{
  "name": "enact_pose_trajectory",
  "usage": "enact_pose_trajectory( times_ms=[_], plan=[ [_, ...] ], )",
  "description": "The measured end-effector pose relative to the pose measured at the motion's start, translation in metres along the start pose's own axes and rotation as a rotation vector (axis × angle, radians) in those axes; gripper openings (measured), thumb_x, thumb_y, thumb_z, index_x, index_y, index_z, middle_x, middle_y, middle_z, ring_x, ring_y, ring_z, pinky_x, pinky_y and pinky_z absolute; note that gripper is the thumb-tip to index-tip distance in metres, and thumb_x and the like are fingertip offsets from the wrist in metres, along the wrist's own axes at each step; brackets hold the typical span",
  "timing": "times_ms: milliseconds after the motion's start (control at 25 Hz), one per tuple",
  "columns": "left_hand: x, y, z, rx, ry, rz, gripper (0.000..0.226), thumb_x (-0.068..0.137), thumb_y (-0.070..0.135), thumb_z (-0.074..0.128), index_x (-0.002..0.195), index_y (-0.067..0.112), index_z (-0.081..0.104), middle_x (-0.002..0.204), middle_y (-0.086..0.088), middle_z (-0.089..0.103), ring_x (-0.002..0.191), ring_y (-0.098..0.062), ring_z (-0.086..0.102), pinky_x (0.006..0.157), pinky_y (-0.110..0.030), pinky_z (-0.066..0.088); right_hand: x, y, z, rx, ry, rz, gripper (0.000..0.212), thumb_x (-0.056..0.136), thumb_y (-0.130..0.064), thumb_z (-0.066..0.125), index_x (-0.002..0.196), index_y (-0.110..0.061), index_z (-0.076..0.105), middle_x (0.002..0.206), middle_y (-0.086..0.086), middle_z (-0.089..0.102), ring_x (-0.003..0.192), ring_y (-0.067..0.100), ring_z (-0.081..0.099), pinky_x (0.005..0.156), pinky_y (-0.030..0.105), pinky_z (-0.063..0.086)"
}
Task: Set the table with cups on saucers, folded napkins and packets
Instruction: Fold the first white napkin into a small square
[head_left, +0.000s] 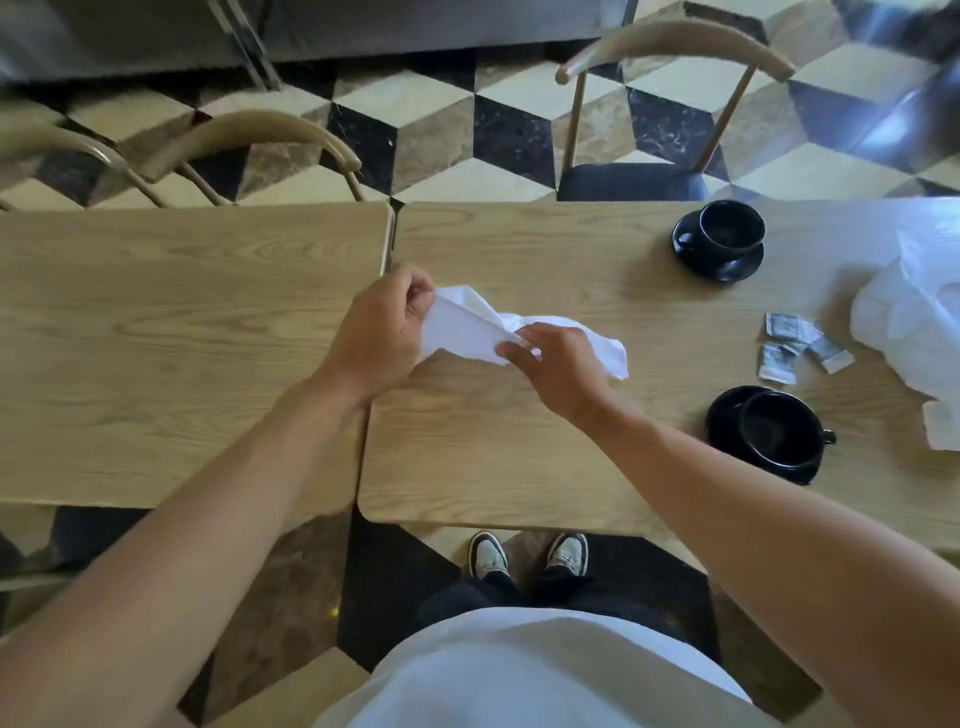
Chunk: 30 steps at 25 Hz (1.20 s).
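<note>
Two black cups (731, 228) on two saucers (719, 262), four packets (802, 347), two tables (519, 441), three chairs (670, 104).

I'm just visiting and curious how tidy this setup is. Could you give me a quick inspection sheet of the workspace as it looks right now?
Surface: two light wooden tables pushed side by side, a narrow gap between them.
Job's things: white napkin held above the right table; far black cup on its saucer; near black cup on its saucer; several packets loose between the cups.
Clutter: heap of white napkins or plastic at the right edge, too bright to tell which.
Grippers: left hand and right hand both pinch the napkin.
Cables: nothing seen.
Surroundings: three wooden chairs behind the tables, chequered floor, the person's shoes below.
</note>
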<state>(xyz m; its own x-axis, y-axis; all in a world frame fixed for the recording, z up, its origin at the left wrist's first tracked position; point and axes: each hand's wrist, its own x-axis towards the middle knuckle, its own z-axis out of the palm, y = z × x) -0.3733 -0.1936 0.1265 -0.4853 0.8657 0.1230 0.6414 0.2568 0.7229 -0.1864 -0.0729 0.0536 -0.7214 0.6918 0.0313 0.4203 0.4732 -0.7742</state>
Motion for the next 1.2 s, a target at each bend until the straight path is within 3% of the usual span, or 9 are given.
enact_pose_trajectory(
  times_ms=[160, 280, 400, 520, 680, 840, 1000, 1080, 1200],
  plan=[
    [0.058, 0.028, -0.080, 0.041, 0.218, 0.118, 0.006, 0.100, 0.021, 0.050, 0.099, 0.027, 0.053, 0.084, 0.016, 0.060, 0.077, 0.008, 0.056, 0.068, -0.006, 0.040, 0.030, -0.009, -0.044, 0.008, 0.144, 0.023, 0.047, 0.091, -0.038, 0.067, 0.054, -0.020, 0.043, 0.050, -0.007, 0.043, 0.049, 0.009, 0.036, 0.051, 0.027, 0.026],
    [0.091, 0.035, -0.133, 0.054, 0.406, 0.094, 0.007, 0.099, 0.020, 0.049, 0.103, 0.024, 0.053, 0.092, 0.004, 0.062, 0.080, -0.007, 0.055, 0.075, -0.024, 0.044, 0.041, -0.008, -0.078, -0.030, 0.214, -0.002, 0.050, 0.094, -0.031, 0.069, 0.056, -0.027, 0.038, 0.051, -0.014, 0.047, 0.047, 0.007, 0.039, 0.049, 0.028, 0.027],
    [0.112, 0.037, -0.162, 0.108, 0.490, 0.041, 0.014, 0.099, 0.020, 0.049, 0.106, 0.015, 0.060, 0.095, 0.002, 0.062, 0.083, -0.011, 0.055, 0.075, -0.025, 0.040, 0.044, -0.009, -0.109, -0.071, 0.253, -0.064, 0.016, 0.093, -0.015, 0.066, 0.085, -0.028, 0.071, 0.060, -0.020, 0.058, 0.061, -0.007, 0.055, 0.057, 0.018, 0.039],
    [0.122, 0.041, -0.169, 0.067, 0.516, -0.007, 0.019, 0.099, 0.022, 0.048, 0.108, 0.011, 0.060, 0.100, 0.000, 0.062, 0.090, -0.015, 0.055, 0.077, -0.026, 0.040, 0.052, -0.019, -0.136, -0.038, 0.310, -0.070, 0.034, 0.087, -0.012, 0.066, 0.116, -0.027, 0.074, 0.087, -0.015, 0.073, 0.075, -0.001, 0.067, 0.064, 0.017, 0.052],
    [0.131, 0.045, -0.174, -0.049, 0.538, -0.088, 0.024, 0.096, 0.035, 0.050, 0.105, 0.015, 0.059, 0.102, -0.004, 0.065, 0.092, -0.019, 0.059, 0.078, -0.033, 0.047, 0.066, -0.034, -0.176, 0.069, 0.415, -0.078, 0.021, 0.089, -0.016, 0.067, 0.098, -0.030, 0.081, 0.080, -0.010, 0.077, 0.072, 0.000, 0.068, 0.060, 0.016, 0.050],
    [0.139, 0.042, -0.173, -0.083, 0.495, -0.111, 0.035, 0.097, 0.041, 0.050, 0.105, 0.009, 0.060, 0.103, -0.013, 0.067, 0.100, -0.034, 0.064, 0.090, -0.051, 0.055, 0.076, -0.038, -0.211, 0.104, 0.344, -0.040, 0.014, 0.090, -0.017, 0.073, 0.090, -0.028, 0.082, 0.065, -0.021, 0.072, 0.058, -0.006, 0.064, 0.056, 0.009, 0.045],
    [0.149, 0.041, -0.167, -0.177, 0.513, -0.192, 0.029, 0.098, 0.041, 0.050, 0.104, 0.014, 0.059, 0.101, -0.006, 0.064, 0.100, -0.030, 0.064, 0.092, -0.051, 0.056, 0.090, -0.045, -0.239, 0.127, 0.346, 0.019, 0.029, 0.084, -0.027, 0.076, 0.062, -0.010, 0.068, 0.055, -0.002, 0.052, 0.054, 0.010, 0.045, 0.057, 0.028, 0.035],
    [0.158, 0.038, -0.162, -0.211, 0.515, -0.226, 0.027, 0.099, 0.037, 0.052, 0.105, 0.012, 0.060, 0.105, -0.011, 0.067, 0.099, -0.030, 0.066, 0.089, -0.052, 0.058, 0.099, -0.054, -0.249, 0.293, 0.518, 0.088, 0.029, 0.081, -0.026, 0.082, 0.069, -0.003, 0.070, 0.057, -0.004, 0.059, 0.053, 0.009, 0.052, 0.055, 0.023, 0.039],
    [0.167, 0.037, -0.154, -0.260, 0.520, -0.241, 0.026, 0.101, 0.036, 0.054, 0.107, 0.011, 0.060, 0.108, -0.013, 0.068, 0.090, -0.022, 0.066, 0.070, -0.034, 0.059, 0.111, -0.069, -0.256, 0.509, 0.671, 0.178, 0.024, 0.088, -0.032, 0.078, 0.070, -0.017, 0.070, 0.050, -0.016, 0.062, 0.044, -0.002, 0.054, 0.047, 0.015, 0.045]
  ],
)
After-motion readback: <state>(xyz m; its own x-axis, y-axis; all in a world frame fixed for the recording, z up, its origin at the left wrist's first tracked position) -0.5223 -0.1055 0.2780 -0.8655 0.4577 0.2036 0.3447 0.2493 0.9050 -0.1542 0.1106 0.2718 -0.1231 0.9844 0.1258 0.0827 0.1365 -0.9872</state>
